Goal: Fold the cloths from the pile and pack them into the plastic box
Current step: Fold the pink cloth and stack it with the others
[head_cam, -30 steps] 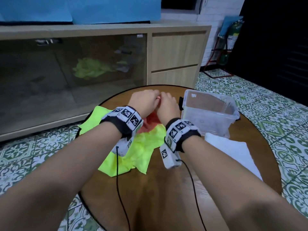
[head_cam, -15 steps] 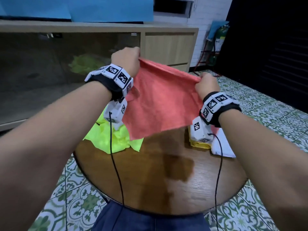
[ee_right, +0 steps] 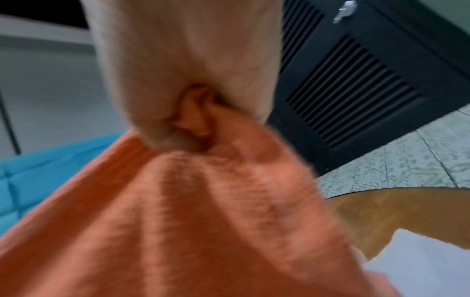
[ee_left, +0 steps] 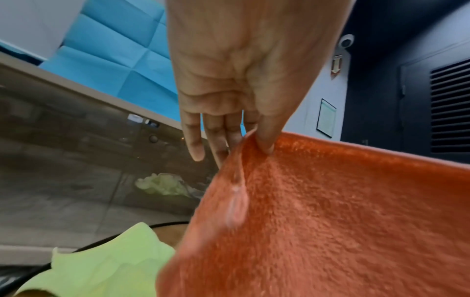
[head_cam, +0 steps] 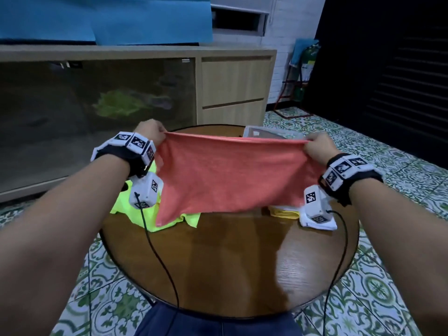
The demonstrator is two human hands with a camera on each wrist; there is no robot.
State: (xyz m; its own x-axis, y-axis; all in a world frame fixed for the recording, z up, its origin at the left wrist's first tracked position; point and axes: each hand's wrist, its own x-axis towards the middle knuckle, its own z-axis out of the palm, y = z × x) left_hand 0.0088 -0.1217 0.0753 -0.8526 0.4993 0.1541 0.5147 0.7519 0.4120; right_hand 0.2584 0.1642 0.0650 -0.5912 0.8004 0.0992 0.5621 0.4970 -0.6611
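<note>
My left hand (head_cam: 150, 130) and right hand (head_cam: 318, 147) each pinch a top corner of the fuzzy coral-orange cloth (head_cam: 230, 177) — stretched taut so it hangs flat above the round wooden table (head_cam: 230, 263), ready for folding.

We see a dim room under soft overhead light. The round table (head_cam: 230, 263) carries a pale sheen near its right edge and a dark shadow in its middle. The glass cabinet front (head_cam: 97, 117) at far left gives murky reflections. In the head view the edges bow outward and the near forearms smear. The right wrist view is heavily blurred; the left wrist view stays sharper, softening toward its borders.
</note>
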